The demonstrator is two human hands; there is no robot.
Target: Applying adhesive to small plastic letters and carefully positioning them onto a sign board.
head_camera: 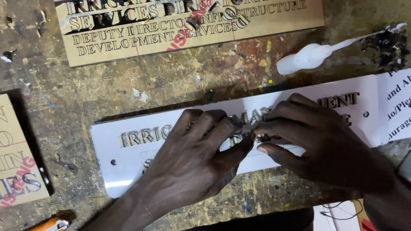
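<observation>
While both hands, left hand [201, 149] and right hand [317, 141], pinched a small metal letter [252, 136], they rested mid-frame on the white sign plate [124, 160].

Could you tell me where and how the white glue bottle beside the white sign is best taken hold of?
Probably by its bulbous body, the grip coming from above: the white glue bottle lies on its side on the workbench, its thin nozzle pointing right toward a pile of metal letters. The body is its widest part and nothing covers it.
</observation>
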